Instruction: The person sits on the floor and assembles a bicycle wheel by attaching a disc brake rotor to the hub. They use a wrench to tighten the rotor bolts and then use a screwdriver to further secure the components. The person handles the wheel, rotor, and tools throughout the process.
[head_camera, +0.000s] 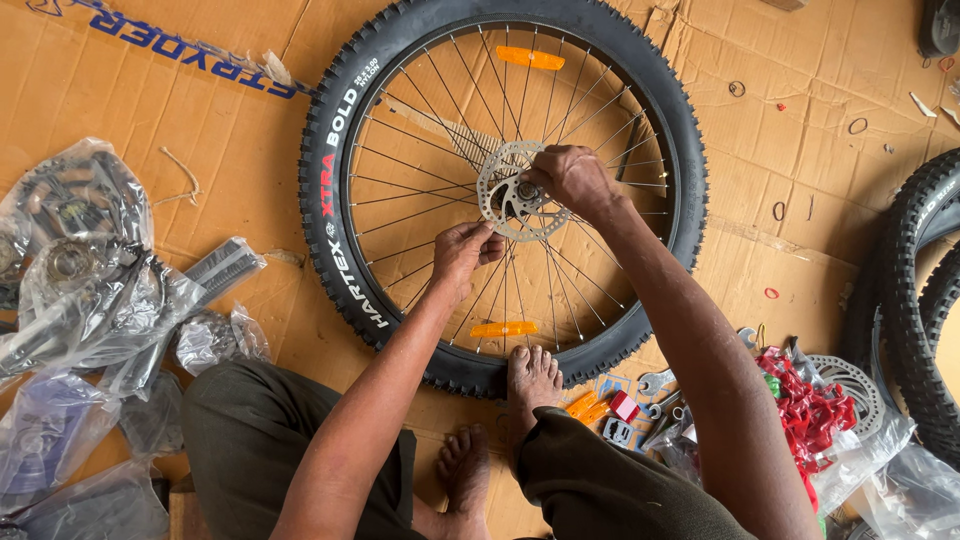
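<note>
A bicycle wheel with a knobby black tyre (320, 190) lies flat on cardboard in front of me, with orange reflectors in its spokes. At its centre sits a silver brake disc (497, 178) on the hub. My right hand (570, 178) is closed over the hub axle at the disc's right side. My left hand (462, 252) pinches the disc's lower edge among the spokes. One bare foot (531, 380) presses on the tyre's near edge.
Plastic bags of bicycle parts (90, 290) lie at the left. Wrenches, a red chain-like bundle (805, 405) and another brake disc (850, 385) lie at the right. More black tyres (915, 290) stand at the right edge. Small rings are scattered on the cardboard.
</note>
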